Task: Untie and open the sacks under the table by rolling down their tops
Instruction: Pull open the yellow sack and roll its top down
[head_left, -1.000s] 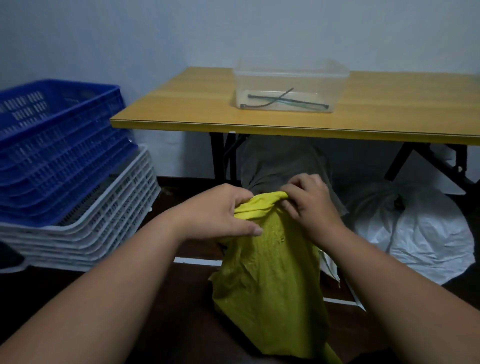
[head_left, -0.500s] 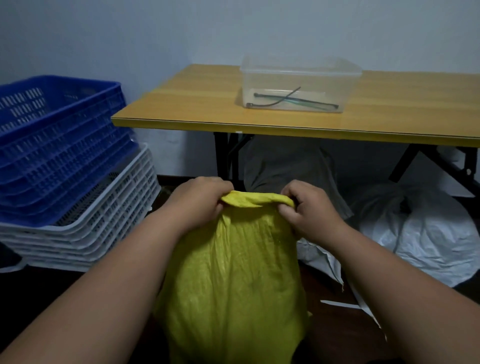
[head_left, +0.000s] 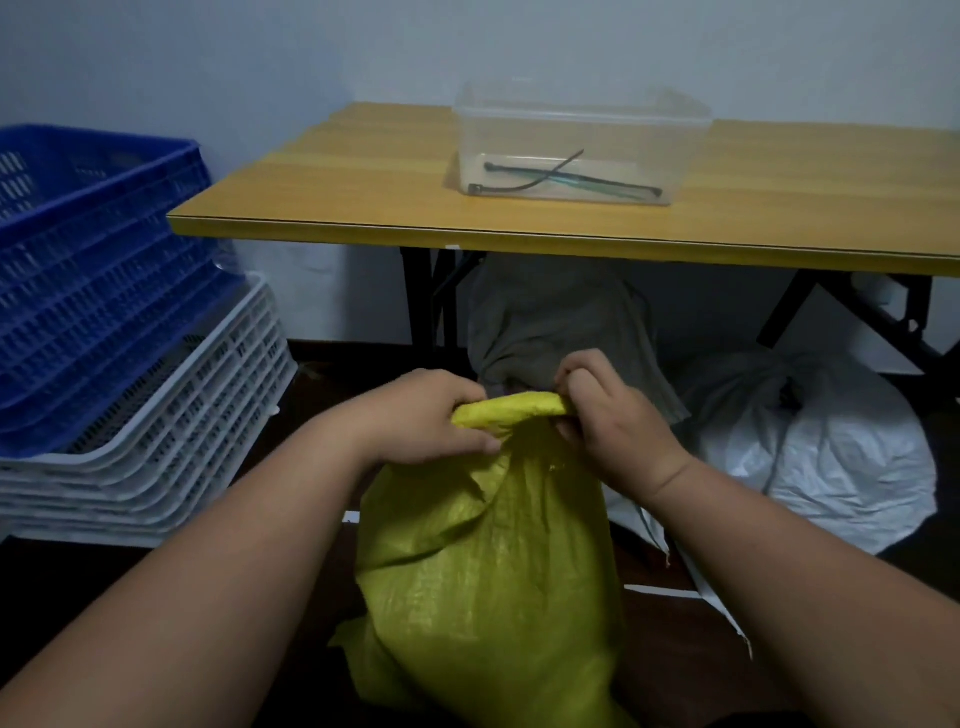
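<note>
A yellow woven sack (head_left: 488, 561) stands on the dark floor in front of me, its top bunched into a thick roll. My left hand (head_left: 421, 421) grips the left end of that roll, thumb underneath. My right hand (head_left: 608, 415) pinches the right end with curled fingers. Behind them, under the wooden table (head_left: 571, 228), a grey sack (head_left: 550, 322) stands upright, and a white sack (head_left: 810, 447) with a tied neck lies to the right.
On the table a clear plastic box (head_left: 582, 140) holds black cable ties. At the left, blue crates (head_left: 88, 280) are stacked on white crates (head_left: 171, 431). Black table legs (head_left: 421, 301) stand behind the sacks.
The rolled top has narrowed as both hands drew closer together. The sack's body, spread wide half a second ago, now hangs bunched and shifted slightly right.
</note>
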